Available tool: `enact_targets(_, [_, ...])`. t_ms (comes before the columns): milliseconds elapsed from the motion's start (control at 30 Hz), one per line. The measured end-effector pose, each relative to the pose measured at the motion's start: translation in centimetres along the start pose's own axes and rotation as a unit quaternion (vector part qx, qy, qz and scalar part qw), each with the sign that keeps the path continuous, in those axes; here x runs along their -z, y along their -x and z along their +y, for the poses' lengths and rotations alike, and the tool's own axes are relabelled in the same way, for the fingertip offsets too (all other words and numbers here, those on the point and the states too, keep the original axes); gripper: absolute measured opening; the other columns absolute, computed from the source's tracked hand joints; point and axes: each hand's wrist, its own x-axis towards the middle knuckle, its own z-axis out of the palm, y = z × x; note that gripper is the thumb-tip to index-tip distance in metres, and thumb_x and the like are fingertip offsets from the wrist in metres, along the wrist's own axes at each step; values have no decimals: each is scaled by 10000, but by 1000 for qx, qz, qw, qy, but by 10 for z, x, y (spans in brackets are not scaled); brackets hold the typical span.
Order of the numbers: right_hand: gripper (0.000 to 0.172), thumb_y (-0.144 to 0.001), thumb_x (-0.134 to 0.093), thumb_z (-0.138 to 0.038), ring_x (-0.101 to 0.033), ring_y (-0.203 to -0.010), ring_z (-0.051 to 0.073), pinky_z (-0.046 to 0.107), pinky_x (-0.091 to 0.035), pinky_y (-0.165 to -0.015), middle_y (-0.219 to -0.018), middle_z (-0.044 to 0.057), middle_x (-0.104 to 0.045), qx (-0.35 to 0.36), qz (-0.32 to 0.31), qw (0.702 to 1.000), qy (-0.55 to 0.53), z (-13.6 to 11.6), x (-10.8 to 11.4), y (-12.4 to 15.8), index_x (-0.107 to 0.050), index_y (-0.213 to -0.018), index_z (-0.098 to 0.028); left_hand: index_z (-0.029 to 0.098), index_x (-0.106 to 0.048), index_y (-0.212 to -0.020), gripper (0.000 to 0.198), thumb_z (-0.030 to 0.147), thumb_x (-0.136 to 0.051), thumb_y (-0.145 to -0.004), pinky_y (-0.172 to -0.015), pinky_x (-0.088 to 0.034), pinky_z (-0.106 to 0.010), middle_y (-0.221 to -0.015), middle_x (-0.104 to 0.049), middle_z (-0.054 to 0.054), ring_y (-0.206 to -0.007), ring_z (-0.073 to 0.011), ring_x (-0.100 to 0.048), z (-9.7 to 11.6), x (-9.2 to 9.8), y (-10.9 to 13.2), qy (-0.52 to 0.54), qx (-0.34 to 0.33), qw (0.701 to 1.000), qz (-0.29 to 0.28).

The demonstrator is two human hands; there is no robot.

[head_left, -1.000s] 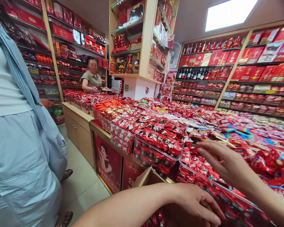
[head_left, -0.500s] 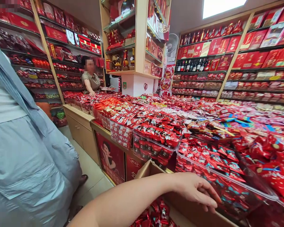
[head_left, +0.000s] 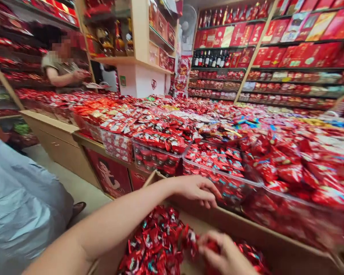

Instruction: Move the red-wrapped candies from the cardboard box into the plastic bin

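My left hand (head_left: 196, 190) rests palm down on the far rim of a cardboard box (head_left: 275, 248), its fingers curled over the edge against a clear bin (head_left: 232, 189) of red-wrapped candies. My right hand (head_left: 225, 256) is low inside the box, blurred by motion, its fingers closing around red-wrapped candies (head_left: 157, 244) from the pile lying there. The box stands in front of the candy counter.
A long counter (head_left: 57, 126) carries many clear bins heaped with red candy packs. Shelves of red boxes and bottles (head_left: 218, 57) line the walls. One person in light blue (head_left: 20, 214) stands close at my left; another person (head_left: 61, 67) is behind the counter at the back.
The view has tipped down and turned right. My right hand dropped from above the bins into the cardboard box. My left hand stays on the box rim.
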Motion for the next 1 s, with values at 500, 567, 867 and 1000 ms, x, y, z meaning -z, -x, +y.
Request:
enact_targets(500, [153, -705, -541, -321, -513, -618, 120, 207, -426, -550, -772, 24, -584, 43, 197, 978, -57, -28, 53, 40, -562, -786, -192, 199, -433, -1012, 445, 479, -533, -680, -551, -434, -251, -798, -558, -26, -559, -107, -574, 27, -30, 2, 108, 49, 990, -79])
enact_targets(567, [161, -704, -538, -315, -521, -617, 124, 204, -438, -545, -739, 17, -576, 51, 224, 972, -40, -24, 54, 39, -547, -811, -195, 176, -430, -913, 355, 433, -540, -694, -515, -422, -229, -722, -552, -9, -530, -94, -554, 25, -32, 1, 64, 46, 996, -35])
enact_targets(867, [187, -736, -493, -344, -528, -521, 113, 172, -430, -458, -601, -5, -573, 82, 191, 977, 49, -17, 54, 36, -575, -672, -188, 176, -592, -851, 262, 365, -563, -671, -576, -360, -174, -721, -551, 10, -656, -87, -477, 21, -42, 6, -191, -40, 974, 111])
enact_targets(1000, [127, -745, -500, -262, -612, -631, 140, 169, -492, -549, -735, 27, -653, 175, 206, 947, 176, -15, 60, 35, -560, -839, -201, 162, -568, -873, 281, 348, -570, -662, -582, -361, -180, -743, -553, 7, -654, -84, -471, 22, -43, 6, -151, -40, 976, 152])
